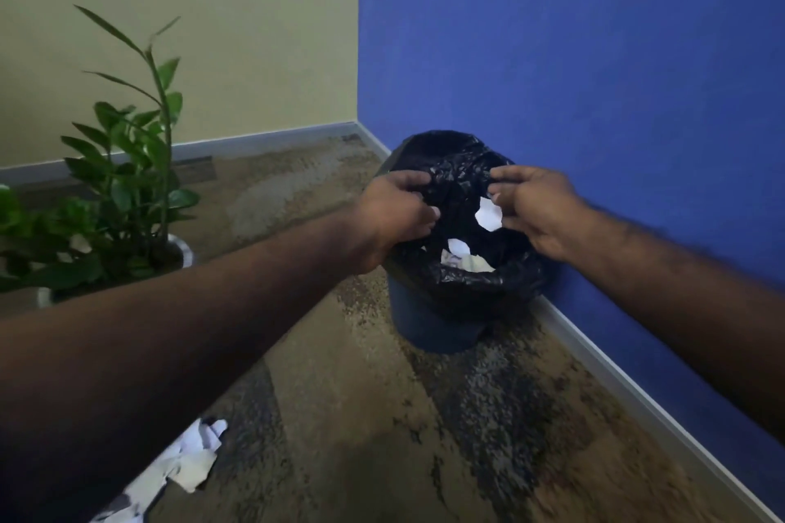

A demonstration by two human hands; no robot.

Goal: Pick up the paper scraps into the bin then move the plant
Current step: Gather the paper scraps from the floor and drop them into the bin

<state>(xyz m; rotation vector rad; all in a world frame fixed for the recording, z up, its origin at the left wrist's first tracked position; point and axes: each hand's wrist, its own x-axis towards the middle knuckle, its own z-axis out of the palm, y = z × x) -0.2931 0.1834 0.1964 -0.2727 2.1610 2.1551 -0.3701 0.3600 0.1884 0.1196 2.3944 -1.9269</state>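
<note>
A bin [424, 323] lined with a black bag [463, 166] stands on the carpet against the blue wall. Some white paper scraps [463, 257] lie inside it. My left hand [395, 212] is at the bin's left rim, its fingers curled on a fold of the bag. Over the bin's opening, my right hand [539, 208] holds a white paper scrap [488, 214] at its curled fingertips. More scraps [187, 463] lie on the floor at lower left, partly under my left forearm. The green plant [131, 166] stands in a silver pot [183, 253] to the left.
A second leafy plant [25, 242] in a pot [42, 295] sits at the far left edge. A beige wall and the blue wall [594, 55] meet in a corner behind the bin. Patterned carpet [382, 437] covers the floor in front.
</note>
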